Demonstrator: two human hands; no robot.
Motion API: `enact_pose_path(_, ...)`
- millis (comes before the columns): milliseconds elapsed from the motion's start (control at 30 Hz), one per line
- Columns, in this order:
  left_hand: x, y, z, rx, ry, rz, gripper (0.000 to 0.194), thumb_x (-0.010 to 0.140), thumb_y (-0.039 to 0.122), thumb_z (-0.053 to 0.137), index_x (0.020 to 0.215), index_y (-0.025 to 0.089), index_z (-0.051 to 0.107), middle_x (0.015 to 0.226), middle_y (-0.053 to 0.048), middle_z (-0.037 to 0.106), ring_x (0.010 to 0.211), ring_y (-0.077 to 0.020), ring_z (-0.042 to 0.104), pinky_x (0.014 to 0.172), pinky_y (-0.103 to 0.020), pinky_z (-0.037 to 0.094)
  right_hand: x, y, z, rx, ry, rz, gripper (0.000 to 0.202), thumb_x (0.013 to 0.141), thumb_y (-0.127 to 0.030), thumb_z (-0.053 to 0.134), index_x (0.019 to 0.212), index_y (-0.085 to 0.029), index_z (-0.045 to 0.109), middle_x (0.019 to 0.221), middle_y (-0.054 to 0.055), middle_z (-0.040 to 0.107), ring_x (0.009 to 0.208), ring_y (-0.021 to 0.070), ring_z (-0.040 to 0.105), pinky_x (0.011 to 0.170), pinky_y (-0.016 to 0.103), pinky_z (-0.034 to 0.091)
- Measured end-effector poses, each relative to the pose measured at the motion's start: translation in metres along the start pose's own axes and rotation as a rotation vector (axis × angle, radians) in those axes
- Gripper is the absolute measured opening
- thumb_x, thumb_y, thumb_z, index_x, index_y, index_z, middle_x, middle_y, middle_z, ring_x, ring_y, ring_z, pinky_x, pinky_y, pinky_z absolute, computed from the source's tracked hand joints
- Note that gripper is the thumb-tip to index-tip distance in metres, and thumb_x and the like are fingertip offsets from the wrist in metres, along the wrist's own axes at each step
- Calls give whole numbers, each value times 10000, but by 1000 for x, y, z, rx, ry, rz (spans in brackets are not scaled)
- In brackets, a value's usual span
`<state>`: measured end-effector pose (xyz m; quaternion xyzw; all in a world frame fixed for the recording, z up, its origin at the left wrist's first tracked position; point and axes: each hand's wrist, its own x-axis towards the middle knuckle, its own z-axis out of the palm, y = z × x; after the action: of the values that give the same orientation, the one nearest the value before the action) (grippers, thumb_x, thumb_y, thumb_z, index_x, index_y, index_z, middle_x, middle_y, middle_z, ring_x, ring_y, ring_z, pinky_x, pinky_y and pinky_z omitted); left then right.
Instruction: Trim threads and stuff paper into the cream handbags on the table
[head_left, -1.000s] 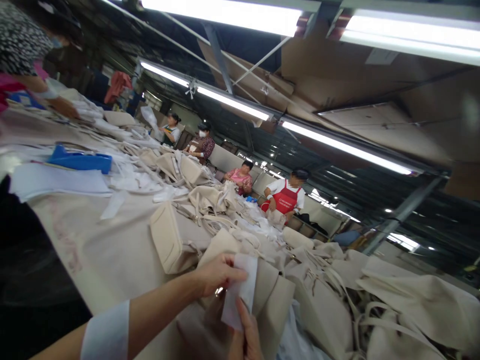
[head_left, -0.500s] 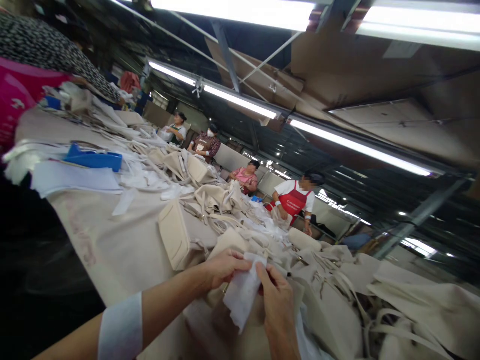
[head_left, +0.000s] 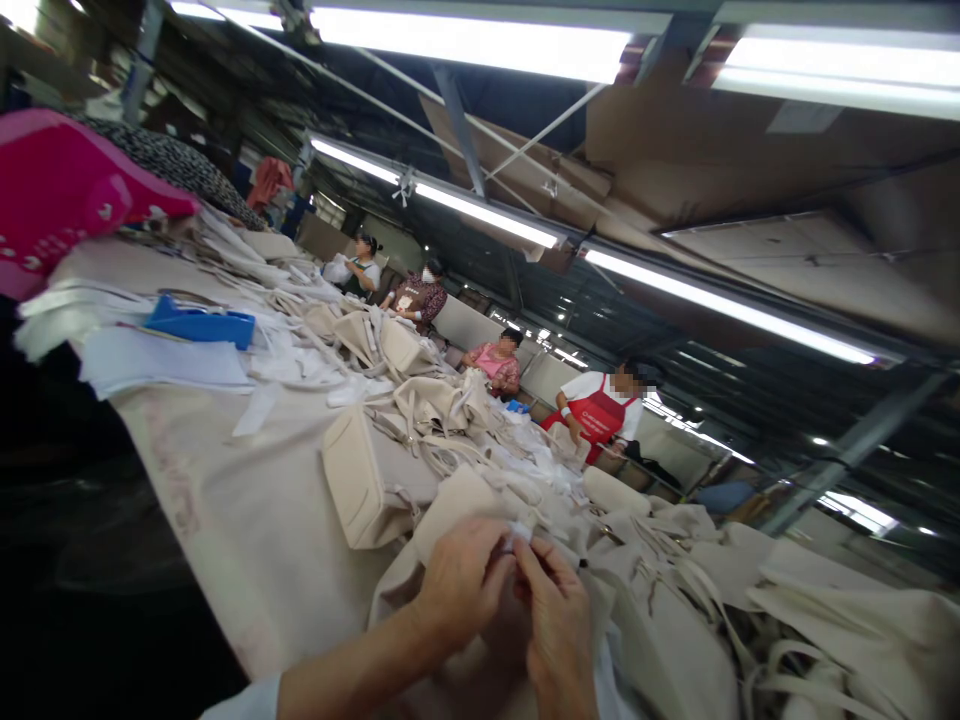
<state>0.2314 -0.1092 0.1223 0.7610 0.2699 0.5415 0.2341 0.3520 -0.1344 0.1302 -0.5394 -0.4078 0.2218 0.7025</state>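
My left hand (head_left: 463, 572) and my right hand (head_left: 556, 598) meet at the lower middle of the view, fingertips pinched together on a small white piece (head_left: 519, 534). Only a bit of that piece shows between the fingers; the rest is hidden. Beneath and around both hands lies soft beige bag material. Left of my left hand, a boxy beige bag (head_left: 352, 480) rests on its side on the cloth-covered table (head_left: 247, 500).
A blue holder (head_left: 199, 322) sits by stacked white sheets (head_left: 161, 362) at the left. Beige bags and straps (head_left: 795, 660) pile up to the right. A person in a red apron (head_left: 596, 412) and other people stand along the far side.
The white sheet that hung flat between my hands is now mostly out of sight, bunched at my fingertips. My left hand has turned and closed in. The pink-clad person at left has leaned over the table.
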Motion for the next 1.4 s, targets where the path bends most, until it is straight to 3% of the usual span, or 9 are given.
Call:
enact_pose_path(233, 13, -3, 6, -392, -96, -200, 196, 802, 224, 567, 911, 180, 723, 802, -37, 687, 770, -198, 596, 731, -269, 441, 6, 0, -8, -40, -106, -14, 424, 586, -537, 773, 794, -168, 739, 621, 4, 647, 562, 157, 540, 500, 263, 458)
enact_pose_path(500, 24, -20, 5, -838, -211, -372, 255, 576, 166, 676, 829, 138, 691, 698, 6, 610, 651, -124, 516, 626, -240, 364, 3, -5, -5, -413, 15, -209, 429, 687, -655, 655, 647, -236, 572, 541, -12, 579, 529, 183, 523, 536, 308, 406)
enact_pose_path(633, 21, -21, 11, -748, -120, -316, 222, 638, 161, 653, 858, 150, 624, 702, 10, 615, 637, -123, 527, 609, -239, 369, -15, 2, -9, -592, 185, -399, 456, 777, -677, 551, 669, -239, 615, 688, 29, 661, 666, 218, 580, 659, 339, 432)
enact_pose_path(733, 16, -17, 14, -558, -21, -214, 174, 721, 129, 601, 887, 174, 578, 704, 12, 625, 663, -139, 554, 630, -251, 382, -26, 9, -11, -589, 176, -476, 484, 835, -621, 489, 874, -212, 744, 946, 97, 749, 880, 271, 660, 809, 371, 468)
enact_pose_path(900, 7, -12, 17, -503, 41, -176, 119, 738, 124, 589, 835, 186, 561, 716, 7, 615, 700, -150, 568, 675, -268, 413, -24, 10, -10, -495, 65, -216, 490, 770, -585, 563, 923, -183, 797, 985, 149, 772, 956, 344, 688, 874, 440, 494)
enact_pose_path(1033, 10, -14, 11, -958, -113, -411, 312, 621, 215, 721, 856, 198, 517, 711, 19, 638, 621, -140, 585, 603, -257, 435, -20, 7, -10, 39, -83, 87, 468, 655, -563, 766, 962, -210, 784, 992, 105, 779, 932, 299, 714, 815, 402, 560)
enact_pose_path(1133, 15, -19, 2, -1080, -198, -582, 429, 504, 188, 778, 867, 188, 549, 703, 22, 655, 570, -131, 593, 523, -226, 400, -20, 10, -11, 404, -217, 291, 437, 593, -496, 867, 909, -207, 780, 939, 76, 784, 869, 243, 727, 772, 355, 588)
enact_pose_path(1300, 21, -24, -2, -1078, -198, -620, 424, 471, 163, 784, 836, 178, 571, 643, 34, 649, 502, -127, 591, 483, -220, 400, -19, 20, -4, 425, -161, 281, 387, 527, -341, 934, 864, -207, 797, 728, -4, 752, 568, 107, 615, 495, 194, 473)
enact_pose_path(1400, 21, -26, -1, -1052, -174, -555, 389, 484, 165, 776, 807, 179, 560, 615, 31, 645, 507, -134, 599, 485, -220, 411, -17, 22, 3, 469, -142, 259, 384, 550, -359, 920, 889, -218, 804, 787, 7, 767, 604, 111, 616, 518, 200, 472)
